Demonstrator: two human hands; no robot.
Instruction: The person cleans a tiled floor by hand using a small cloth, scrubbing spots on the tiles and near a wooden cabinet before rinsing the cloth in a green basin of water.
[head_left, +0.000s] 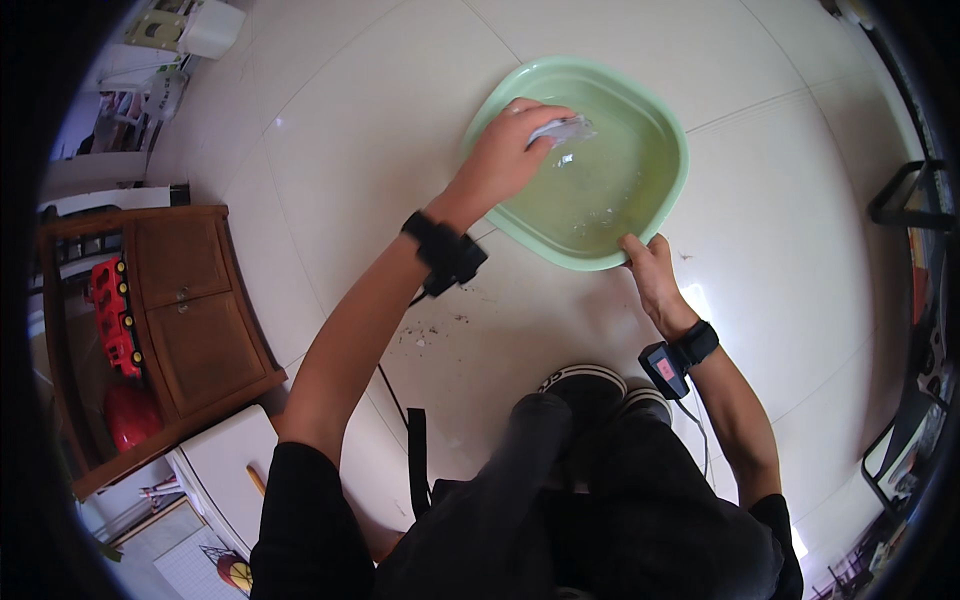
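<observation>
A light green plastic basin (679, 161), holding water, stands on the tiled floor in front of me. My left hand (514, 154) is over the basin's left part, its fingers closed on a crumpled pale piece of thin material (568, 130); whether it is cloth or plastic, I cannot tell. It hangs at or just above the water. At the basin's near right corner, my right hand (651, 274) grips the rim, thumb on top and fingers mostly hidden below.
Dark specks of debris (431, 330) lie on the floor tiles near my shoes (585, 381). To the left stands a wooden cabinet (202, 330) with a red toy truck (116, 319). A black-framed rack (904, 206) lines the right side. Cables run from both wrist devices.
</observation>
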